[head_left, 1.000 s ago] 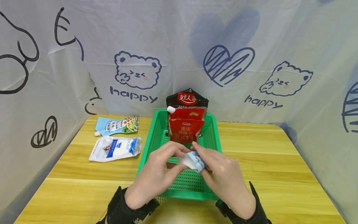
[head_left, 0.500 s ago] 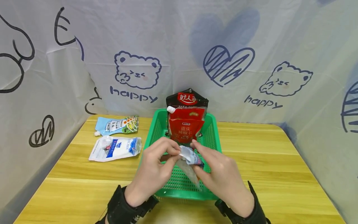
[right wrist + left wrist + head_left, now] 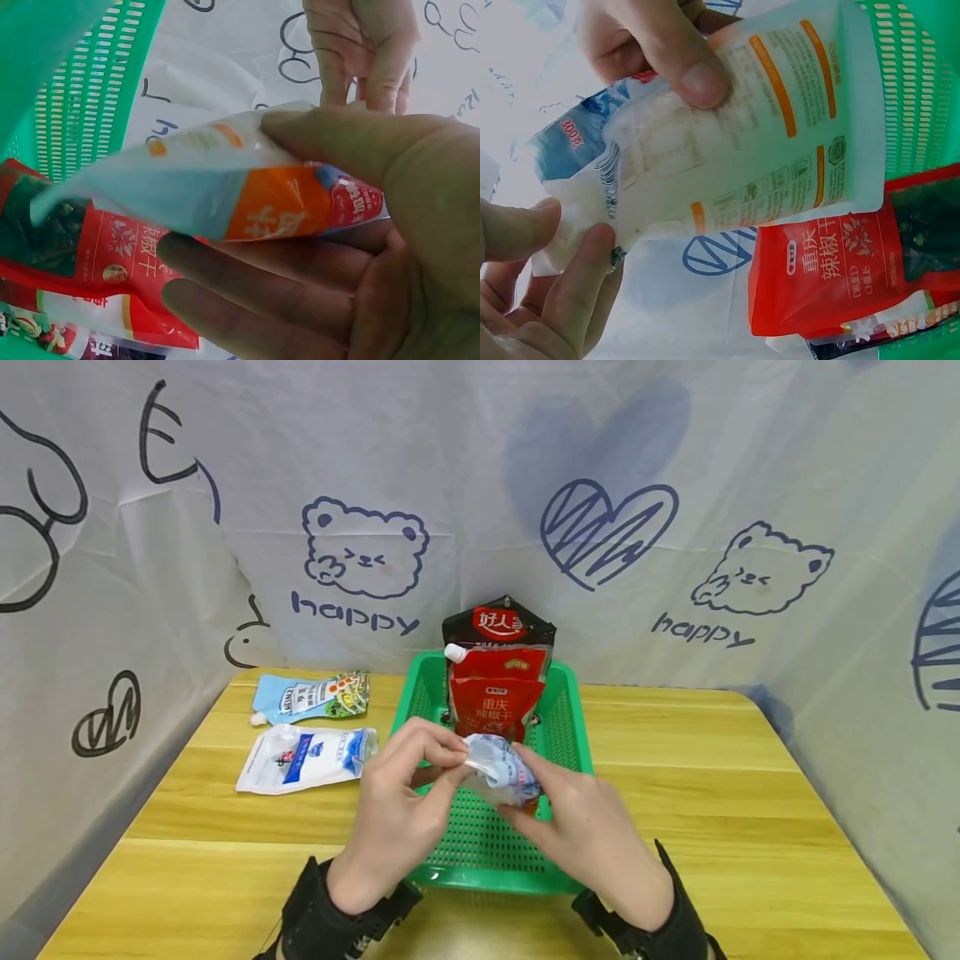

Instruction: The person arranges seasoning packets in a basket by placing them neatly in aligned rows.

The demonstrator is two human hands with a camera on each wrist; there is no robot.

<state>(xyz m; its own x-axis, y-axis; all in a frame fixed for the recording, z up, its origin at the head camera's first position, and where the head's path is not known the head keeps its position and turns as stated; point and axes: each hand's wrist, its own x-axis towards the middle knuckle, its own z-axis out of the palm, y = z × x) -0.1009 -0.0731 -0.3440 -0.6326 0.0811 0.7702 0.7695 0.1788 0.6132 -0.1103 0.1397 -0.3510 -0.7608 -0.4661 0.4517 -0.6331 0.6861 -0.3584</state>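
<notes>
Over the basket, both hands work on a translucent plastic pouch (image 3: 501,770) with blue, white and orange print. My left hand (image 3: 405,814) pinches its gathered end between thumb and fingers. Around the body of the pouch, my right hand (image 3: 588,818) holds on, thumb on one face and fingers underneath. In the left wrist view, the pouch (image 3: 742,142) shows small print, a barcode and "300克"; its end is bunched at the left fingers (image 3: 577,277). From the right wrist view, the pouch (image 3: 277,199) is seen nearly edge-on. Its contents cannot be made out.
The green basket (image 3: 498,881) holds upright bags at its back: a red dried-chili bag (image 3: 495,706), a red spouted pouch (image 3: 517,662) and a black bag (image 3: 480,627). Left of it lie a light blue Heinz pouch (image 3: 311,695) and a white-blue pouch (image 3: 307,758) on the wooden table (image 3: 712,827).
The pouch has turned in the hands and shows more of its printed side. My left hand has shifted a little left and up, still pinching the end; the right keeps its hold.
</notes>
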